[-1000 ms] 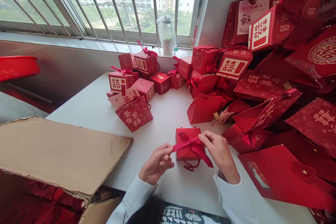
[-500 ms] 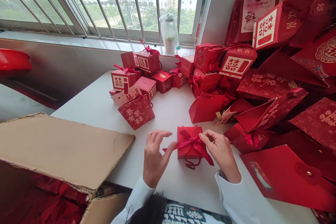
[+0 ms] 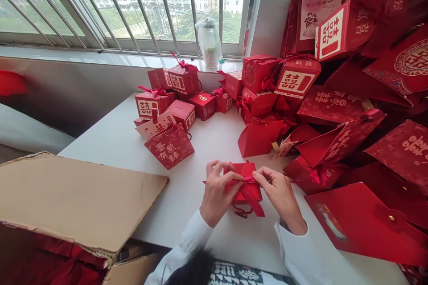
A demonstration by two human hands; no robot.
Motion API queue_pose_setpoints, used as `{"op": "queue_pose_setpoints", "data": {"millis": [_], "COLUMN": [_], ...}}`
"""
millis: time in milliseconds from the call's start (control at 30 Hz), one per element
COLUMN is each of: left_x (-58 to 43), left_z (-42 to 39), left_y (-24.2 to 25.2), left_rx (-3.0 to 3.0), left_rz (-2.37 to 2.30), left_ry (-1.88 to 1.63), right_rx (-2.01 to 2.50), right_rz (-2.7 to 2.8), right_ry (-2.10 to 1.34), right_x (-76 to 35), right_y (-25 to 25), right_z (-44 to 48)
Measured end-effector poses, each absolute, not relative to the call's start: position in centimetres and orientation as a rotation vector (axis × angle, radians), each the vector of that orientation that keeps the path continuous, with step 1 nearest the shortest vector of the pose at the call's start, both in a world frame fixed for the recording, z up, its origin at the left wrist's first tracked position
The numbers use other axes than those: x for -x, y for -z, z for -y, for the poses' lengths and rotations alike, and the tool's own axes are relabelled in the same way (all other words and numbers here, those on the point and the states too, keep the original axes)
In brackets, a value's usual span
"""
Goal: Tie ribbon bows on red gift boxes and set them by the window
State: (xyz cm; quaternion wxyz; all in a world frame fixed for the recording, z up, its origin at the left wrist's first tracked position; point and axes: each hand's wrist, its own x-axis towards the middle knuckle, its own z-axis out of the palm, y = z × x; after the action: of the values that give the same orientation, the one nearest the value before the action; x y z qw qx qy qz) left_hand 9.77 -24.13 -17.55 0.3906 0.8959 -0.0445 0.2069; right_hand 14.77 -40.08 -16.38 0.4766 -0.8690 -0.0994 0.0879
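Observation:
A small red gift box sits on the white table in front of me, with a red ribbon tied in a bow across its top. My left hand reaches over the box's left side, its thumb and fingers pinching the bow near the knot. On the other side, my right hand pinches the bow's right part between thumb and fingers. A twisted red cord handle sticks out at the box's near edge. The ribbon's left loop is partly hidden behind my left hand.
Red boxes cluster at the table's back left. A tall heap of red boxes and bags fills the right side. An open cardboard box with red items stands at the left. On the windowsill is a bagged bottle.
My left hand has moved right, from beside the box onto the bow, and its fingers have closed on the ribbon. My right hand stays at the bow. The view has shifted slightly.

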Motion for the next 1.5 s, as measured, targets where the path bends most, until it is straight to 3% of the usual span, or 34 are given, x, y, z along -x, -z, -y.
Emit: {"op": "queue_pose_setpoints", "data": {"millis": [333, 1033, 1500], "left_x": [-10.4, -11.4, -11.2], "left_z": [23.1, 24.3, 24.1], "left_y": [16.9, 17.0, 17.6], "left_rx": [-2.131, -2.372, -2.076], "left_rz": [-0.312, -0.254, -0.347], "left_ry": [-0.331, -0.420, -0.379], "right_rx": [2.075, 2.104, 1.995], "right_rz": [0.268, 0.194, 0.129], "right_ry": [-0.204, -0.105, -0.170], "right_x": [-14.8, -13.3, -12.9], "right_y": [16.3, 16.6, 17.2], "right_z": [40.1, 39.3, 39.2]}}
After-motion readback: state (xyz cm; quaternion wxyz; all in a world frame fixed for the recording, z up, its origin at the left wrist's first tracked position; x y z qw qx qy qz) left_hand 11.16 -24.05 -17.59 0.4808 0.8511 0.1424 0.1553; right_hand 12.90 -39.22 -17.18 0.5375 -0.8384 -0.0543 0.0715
